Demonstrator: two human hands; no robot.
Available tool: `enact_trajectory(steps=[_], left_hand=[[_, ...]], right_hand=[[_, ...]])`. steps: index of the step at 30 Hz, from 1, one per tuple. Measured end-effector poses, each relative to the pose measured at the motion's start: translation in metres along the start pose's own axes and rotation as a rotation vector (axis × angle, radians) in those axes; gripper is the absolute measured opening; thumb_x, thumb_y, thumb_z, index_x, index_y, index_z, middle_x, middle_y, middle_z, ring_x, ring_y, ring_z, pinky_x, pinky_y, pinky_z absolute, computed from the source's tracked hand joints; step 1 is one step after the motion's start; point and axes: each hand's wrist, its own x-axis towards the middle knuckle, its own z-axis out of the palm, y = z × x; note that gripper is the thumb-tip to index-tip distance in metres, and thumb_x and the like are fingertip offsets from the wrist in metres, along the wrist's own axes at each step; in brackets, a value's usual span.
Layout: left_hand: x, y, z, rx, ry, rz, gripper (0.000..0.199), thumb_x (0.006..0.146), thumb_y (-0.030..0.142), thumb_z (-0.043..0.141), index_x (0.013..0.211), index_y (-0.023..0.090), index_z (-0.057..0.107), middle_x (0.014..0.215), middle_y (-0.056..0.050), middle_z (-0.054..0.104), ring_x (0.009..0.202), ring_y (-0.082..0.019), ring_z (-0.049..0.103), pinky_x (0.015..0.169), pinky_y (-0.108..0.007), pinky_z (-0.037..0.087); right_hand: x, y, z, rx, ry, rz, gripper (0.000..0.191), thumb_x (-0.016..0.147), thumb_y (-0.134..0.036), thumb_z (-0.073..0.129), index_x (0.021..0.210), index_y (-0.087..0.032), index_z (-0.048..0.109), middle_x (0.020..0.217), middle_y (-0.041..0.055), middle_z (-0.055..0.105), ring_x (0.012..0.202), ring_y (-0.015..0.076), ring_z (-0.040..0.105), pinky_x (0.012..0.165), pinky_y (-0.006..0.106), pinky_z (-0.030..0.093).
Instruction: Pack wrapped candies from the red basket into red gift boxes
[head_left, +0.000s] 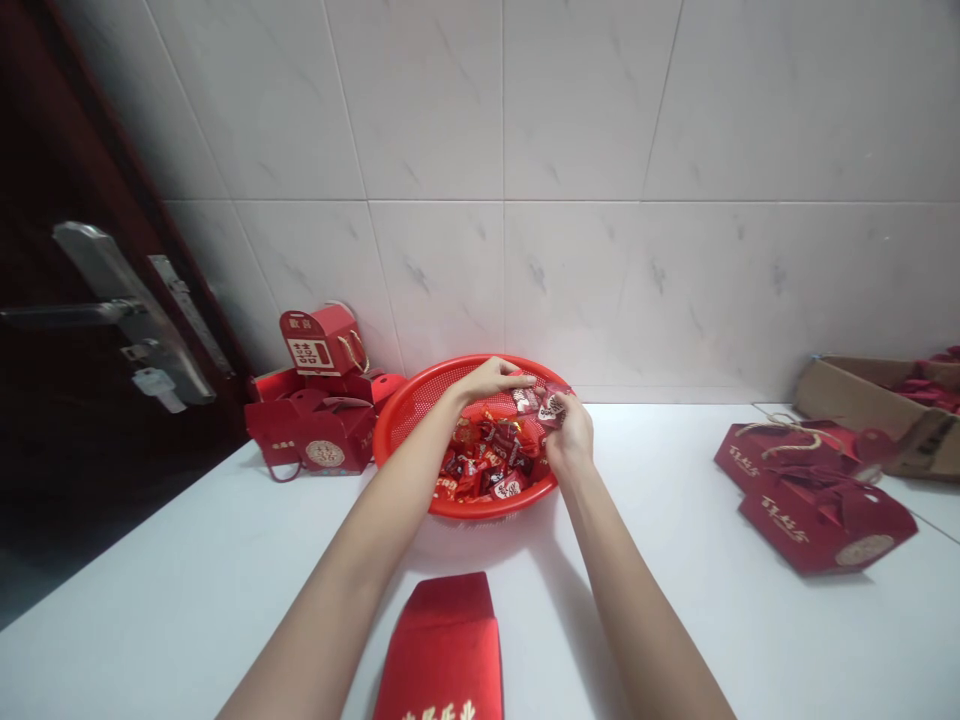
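Over a red plastic basket (386, 425) both of my hands are at work, above a heap of wrapped candies (491, 460). My left hand (491, 380) reaches across the back of the basket, its fingers closed on a red-and-white wrapped candy (526, 400). Beside it, at the right rim, my right hand (572, 435) grips another wrapped candy (553, 408) of similar look. The two candies touch or overlap; exactly how many pieces are held I cannot tell. In front of the basket, between my forearms, lies a red paper box (444, 655) with gold lettering.
Several red gift boxes (322, 430) are stacked at the left near a dark door (90, 450). On the right stand dark red handled boxes (825, 520), with a cardboard carton (840, 385) of red items behind. A tiled wall (585, 290) bounds the white table (652, 500).
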Motion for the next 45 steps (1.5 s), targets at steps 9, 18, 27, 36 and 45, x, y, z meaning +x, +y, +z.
enact_trajectory(steps=[9, 18, 27, 36, 45], left_hand=[[-0.003, -0.013, 0.002, 0.192, -0.001, -0.140, 0.039, 0.093, 0.049, 0.063, 0.082, 0.012, 0.068, 0.076, 0.001, 0.066, 0.073, -0.017, 0.062, 0.067, -0.028, 0.051], [0.002, -0.021, 0.005, 0.333, -0.073, -0.260, 0.012, 0.070, 0.026, 0.071, 0.078, 0.017, 0.074, 0.073, 0.000, 0.070, 0.075, -0.017, 0.058, 0.069, -0.025, 0.043], [-0.009, -0.021, -0.017, 0.337, -0.286, -0.491, 0.014, 0.056, 0.025, 0.079, 0.066, 0.018, 0.072, 0.062, -0.002, 0.068, 0.074, -0.020, 0.060, 0.068, -0.028, 0.045], [-0.012, 0.006, 0.003, 0.274, -0.714, -0.627, 0.020, 0.050, 0.026, 0.081, 0.069, 0.020, 0.077, 0.073, -0.007, 0.076, 0.072, -0.024, 0.068, 0.064, -0.030, 0.052], [-0.133, 0.008, 0.027, 0.240, -0.195, -0.338, 0.040, 0.075, 0.033, 0.062, 0.114, 0.036, 0.065, 0.099, 0.004, 0.076, 0.101, -0.024, 0.066, 0.075, -0.024, 0.050]], right_hand=[[0.000, 0.000, -0.002, -0.027, 0.014, -0.033, 0.007, 0.067, -0.013, 0.061, 0.066, -0.019, 0.065, 0.067, -0.0014, 0.073, 0.068, 0.0137, 0.067, 0.067, 0.025, 0.057], [-0.005, -0.005, 0.001, -0.038, 0.027, -0.044, 0.009, 0.067, -0.011, 0.059, 0.064, -0.018, 0.065, 0.065, -0.0010, 0.073, 0.066, 0.0114, 0.065, 0.056, 0.019, 0.049], [-0.007, -0.009, 0.003, -0.033, 0.016, 0.017, 0.008, 0.068, -0.012, 0.058, 0.068, -0.018, 0.063, 0.064, 0.0000, 0.073, 0.065, 0.0124, 0.067, 0.054, 0.019, 0.049], [-0.012, -0.013, 0.005, -0.007, 0.015, 0.080, 0.007, 0.070, -0.013, 0.055, 0.066, -0.017, 0.060, 0.062, 0.0008, 0.072, 0.056, 0.0110, 0.063, 0.049, 0.019, 0.048], [-0.006, -0.008, 0.000, -0.024, -0.029, 0.072, 0.007, 0.067, -0.017, 0.064, 0.071, -0.018, 0.059, 0.067, 0.0009, 0.073, 0.053, 0.0112, 0.062, 0.048, 0.020, 0.049]])
